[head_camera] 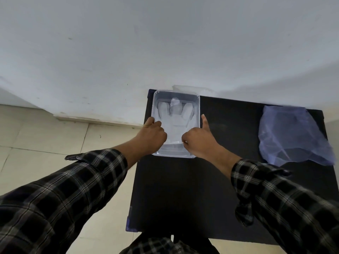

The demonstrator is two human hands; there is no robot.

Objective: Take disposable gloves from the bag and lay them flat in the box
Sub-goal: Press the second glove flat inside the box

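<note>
From the plaid sleeves point(60, 197), both hands, left hand point(152, 133) and right hand point(199, 139), fingers curled, press a translucent disposable glove point(175, 116) inside the clear rectangular plastic box point(197, 107) on the black counter point(183, 189); smoothing outward from the cuff should flatten it, the crumpled bluish plastic bag point(291, 134) lying well apart.

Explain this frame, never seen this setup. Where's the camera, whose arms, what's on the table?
One picture, from a wide-angle camera on a person's head, looking down at their own arms in checked sleeves. No robot. On the black table sits a clear box with a see-through glove lying flat inside, fingers pointing to the wall. The left hand and right hand rest at the box's near end, seemingly pressing the glove's cuff; whether they pinch it is unclear. The bluish bag lies to the right, untouched.
</note>
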